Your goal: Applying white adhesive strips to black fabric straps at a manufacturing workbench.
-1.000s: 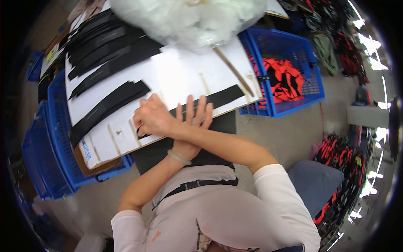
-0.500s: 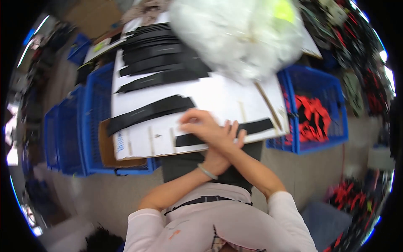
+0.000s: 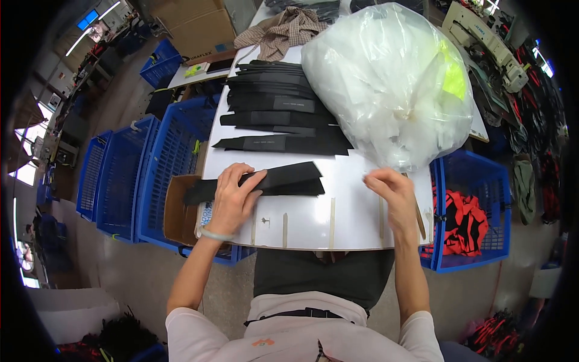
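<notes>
My left hand (image 3: 232, 199) lies over the left part of two black fabric strips (image 3: 292, 179), overlapping each other near the table's left edge. Its fingers are bent onto the cloth, with the thumb toward the strips' middle. To the right, my right hand (image 3: 395, 196) is raised above the table's right part, fingers loosely curled and apart, with nothing visible in it. Beyond the left hand, a row of several black strips (image 3: 259, 143) overlaps on the white table (image 3: 307, 232); some carry a grey patch.
A large clear plastic bag (image 3: 386, 90) with white and yellow contents bulges over the far right. Blue crates (image 3: 151, 223) and an open carton (image 3: 175, 211) stand left. Another blue crate (image 3: 473, 262) at right holds red-and-black pieces (image 3: 464, 223). A checked cloth (image 3: 283, 33) lies far back.
My forearms were crossed and are now apart, left hand at left and right hand at right. The strip from the near right edge now lies with the left one, under my left hand.
</notes>
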`<state>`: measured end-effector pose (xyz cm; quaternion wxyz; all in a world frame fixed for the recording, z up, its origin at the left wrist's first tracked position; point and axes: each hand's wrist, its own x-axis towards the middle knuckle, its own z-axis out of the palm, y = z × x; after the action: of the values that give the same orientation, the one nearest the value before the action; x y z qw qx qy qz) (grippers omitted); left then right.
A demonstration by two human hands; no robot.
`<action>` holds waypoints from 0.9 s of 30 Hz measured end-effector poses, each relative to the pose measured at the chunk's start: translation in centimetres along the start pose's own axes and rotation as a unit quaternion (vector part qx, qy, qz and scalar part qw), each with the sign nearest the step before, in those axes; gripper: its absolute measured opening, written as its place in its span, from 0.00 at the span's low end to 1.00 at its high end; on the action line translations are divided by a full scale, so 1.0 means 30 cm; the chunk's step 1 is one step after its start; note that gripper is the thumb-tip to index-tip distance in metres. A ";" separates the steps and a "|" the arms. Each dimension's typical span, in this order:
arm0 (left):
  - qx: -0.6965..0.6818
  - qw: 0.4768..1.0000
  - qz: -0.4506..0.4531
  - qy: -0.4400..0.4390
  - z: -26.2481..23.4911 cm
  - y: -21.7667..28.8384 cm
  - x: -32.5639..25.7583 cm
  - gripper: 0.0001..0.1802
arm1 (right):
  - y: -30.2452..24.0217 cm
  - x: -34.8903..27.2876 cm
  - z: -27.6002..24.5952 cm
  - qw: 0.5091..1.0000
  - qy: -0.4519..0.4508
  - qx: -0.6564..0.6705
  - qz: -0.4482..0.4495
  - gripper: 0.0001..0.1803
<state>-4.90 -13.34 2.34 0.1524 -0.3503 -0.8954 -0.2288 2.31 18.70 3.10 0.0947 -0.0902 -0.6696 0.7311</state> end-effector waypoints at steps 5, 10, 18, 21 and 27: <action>0.029 0.999 0.016 -0.002 0.138 -0.127 -0.075 0.23 | 0.163 0.318 0.283 0.885 -0.057 -0.346 -0.307 0.14; 0.032 0.998 0.035 0.035 0.155 -0.129 -0.065 0.22 | 0.254 0.402 0.448 0.768 -0.099 -0.513 -0.369 0.13; -0.089 0.989 -0.071 0.095 0.086 -0.034 -0.039 0.27 | 0.081 0.306 0.388 0.917 -0.071 -0.309 -0.241 0.08; -0.596 0.757 -0.231 0.140 0.083 0.065 0.053 0.33 | -0.039 0.191 0.272 0.972 -0.171 -0.154 -0.045 0.10; -0.779 0.585 -0.181 0.133 0.134 0.247 0.168 0.19 | -0.010 -0.023 0.153 0.987 -0.132 -0.095 -0.003 0.10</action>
<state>-3.76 -3.66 3.35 -0.1057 -0.1312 -0.3884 -0.9060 1.78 14.13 3.81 -0.0017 0.0004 -0.7430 0.6693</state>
